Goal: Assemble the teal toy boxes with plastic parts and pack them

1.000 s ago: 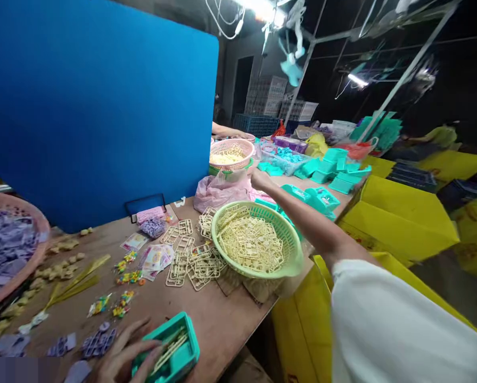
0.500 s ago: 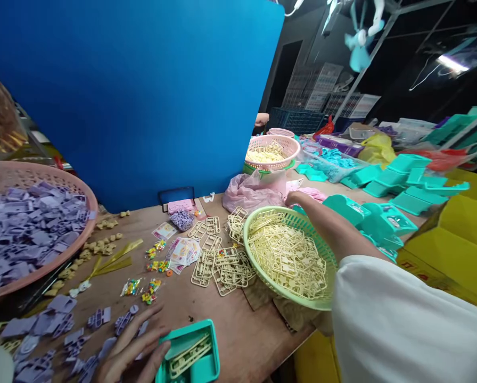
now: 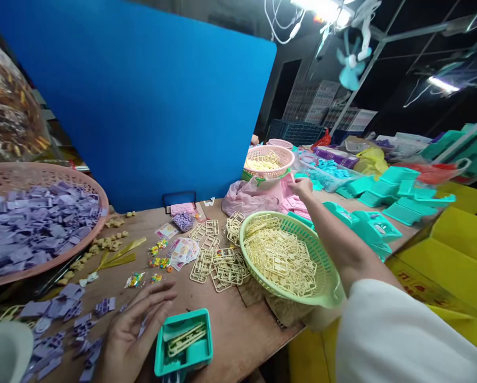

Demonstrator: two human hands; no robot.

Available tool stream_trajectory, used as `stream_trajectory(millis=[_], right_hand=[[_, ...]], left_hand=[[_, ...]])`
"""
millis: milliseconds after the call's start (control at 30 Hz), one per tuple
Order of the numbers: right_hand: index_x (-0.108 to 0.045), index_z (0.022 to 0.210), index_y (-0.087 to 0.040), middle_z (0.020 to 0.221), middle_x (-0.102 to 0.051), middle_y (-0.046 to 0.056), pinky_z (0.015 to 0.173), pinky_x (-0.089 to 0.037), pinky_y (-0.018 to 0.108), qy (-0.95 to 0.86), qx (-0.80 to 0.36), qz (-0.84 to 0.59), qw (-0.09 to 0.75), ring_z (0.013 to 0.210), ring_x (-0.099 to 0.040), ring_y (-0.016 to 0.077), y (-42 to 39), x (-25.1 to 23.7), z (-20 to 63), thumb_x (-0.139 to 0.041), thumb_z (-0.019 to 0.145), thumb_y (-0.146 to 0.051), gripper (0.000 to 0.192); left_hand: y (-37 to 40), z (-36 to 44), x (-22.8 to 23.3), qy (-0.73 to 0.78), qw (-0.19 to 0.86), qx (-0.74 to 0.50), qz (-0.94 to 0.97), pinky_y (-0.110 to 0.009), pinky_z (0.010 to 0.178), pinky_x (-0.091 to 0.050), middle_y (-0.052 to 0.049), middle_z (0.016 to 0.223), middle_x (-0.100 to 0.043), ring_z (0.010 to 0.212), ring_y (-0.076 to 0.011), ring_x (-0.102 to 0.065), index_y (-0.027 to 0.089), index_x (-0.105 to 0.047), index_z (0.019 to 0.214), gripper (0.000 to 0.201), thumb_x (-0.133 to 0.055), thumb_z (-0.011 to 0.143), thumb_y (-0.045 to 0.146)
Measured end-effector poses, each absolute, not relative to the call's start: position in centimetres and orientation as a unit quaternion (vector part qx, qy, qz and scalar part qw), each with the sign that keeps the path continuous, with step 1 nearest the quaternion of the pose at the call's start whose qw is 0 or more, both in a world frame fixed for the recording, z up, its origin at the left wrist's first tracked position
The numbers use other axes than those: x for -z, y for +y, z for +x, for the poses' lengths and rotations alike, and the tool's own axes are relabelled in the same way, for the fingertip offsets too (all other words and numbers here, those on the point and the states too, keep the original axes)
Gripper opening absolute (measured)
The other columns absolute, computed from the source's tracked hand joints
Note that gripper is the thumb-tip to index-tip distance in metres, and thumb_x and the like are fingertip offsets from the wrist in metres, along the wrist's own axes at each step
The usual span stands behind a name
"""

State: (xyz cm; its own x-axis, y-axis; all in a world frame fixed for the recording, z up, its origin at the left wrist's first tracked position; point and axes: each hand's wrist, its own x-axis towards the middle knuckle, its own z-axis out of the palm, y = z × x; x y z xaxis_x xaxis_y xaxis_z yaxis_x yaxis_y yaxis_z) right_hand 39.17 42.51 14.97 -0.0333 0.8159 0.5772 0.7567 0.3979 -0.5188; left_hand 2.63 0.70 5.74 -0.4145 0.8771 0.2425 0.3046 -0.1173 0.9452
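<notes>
My left hand (image 3: 138, 324) hovers at the front of the table with its fingers stretched and slightly apart, holding nothing. Just right of it sits a teal plastic box (image 3: 208, 332) with cream plastic part frames (image 3: 186, 339) in one compartment. My right arm reaches across a green basket (image 3: 332, 266) heaped with cream part frames (image 3: 282, 255). At the arm's far end my right hand (image 3: 303, 187) grips a flat pink plastic piece (image 3: 287, 184), raised above a pile of pink pieces (image 3: 295, 204).
A pink basket (image 3: 98, 223) of lilac parts stands at left, with loose lilac pieces (image 3: 68, 303) before it. Small colourful packets (image 3: 158, 263), cards (image 3: 183, 252) and loose cream frames lie mid-table. Teal cases (image 3: 376, 226) and yellow cartons (image 3: 458, 250) are at right. A blue panel (image 3: 162, 106) rises behind.
My right hand has lifted a pink piece from the pile. My left hand has come off the teal box's rim and up a little. The view has shifted slightly.
</notes>
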Motion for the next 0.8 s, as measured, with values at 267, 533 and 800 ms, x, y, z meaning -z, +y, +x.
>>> stream_trajectory(millis=[267,533,800], right_hand=[[-0.077,0.134,-0.031,0.104,-0.073,0.006,0.095,-0.062,0.045,-0.897,0.021,-0.065,0.436,0.101,-0.072,0.0225,23.6,-13.1,31.3,-0.066,0.100,-0.018,0.037],[-0.021,0.175,-0.027,0.162,-0.045,0.024,0.117,-0.044,0.074,-0.957,-0.016,-0.039,0.288,0.153,-0.040,0.0469,11.0,-9.7,27.0,-0.061,0.102,-0.064,0.092],[-0.023,0.175,-0.024,0.141,-0.058,0.020,0.107,-0.054,0.058,-0.960,-0.116,-0.019,0.254,0.127,-0.058,0.0365,10.1,-5.5,23.6,-0.056,0.108,-0.049,0.079]], left_hand=[[3.7,9.0,-11.0,0.341,0.597,-0.673,0.273,-0.043,0.101,-0.067,-0.015,0.119,-0.083,0.106,-0.0299,-0.081,0.017,-0.085,0.108,0.057,-0.095,0.072,0.060],[-0.1,8.5,-8.1,0.403,0.525,-0.706,0.251,-0.033,0.078,-0.069,-0.009,0.104,-0.086,0.089,-0.0250,-0.083,0.015,-0.079,0.112,0.057,-0.101,0.064,0.036],[-6.1,6.9,-3.4,0.540,0.345,-0.688,0.340,-0.054,0.130,-0.044,-0.018,0.154,-0.066,0.149,-0.0357,-0.058,0.016,-0.068,0.141,0.069,-0.082,0.089,0.059]])
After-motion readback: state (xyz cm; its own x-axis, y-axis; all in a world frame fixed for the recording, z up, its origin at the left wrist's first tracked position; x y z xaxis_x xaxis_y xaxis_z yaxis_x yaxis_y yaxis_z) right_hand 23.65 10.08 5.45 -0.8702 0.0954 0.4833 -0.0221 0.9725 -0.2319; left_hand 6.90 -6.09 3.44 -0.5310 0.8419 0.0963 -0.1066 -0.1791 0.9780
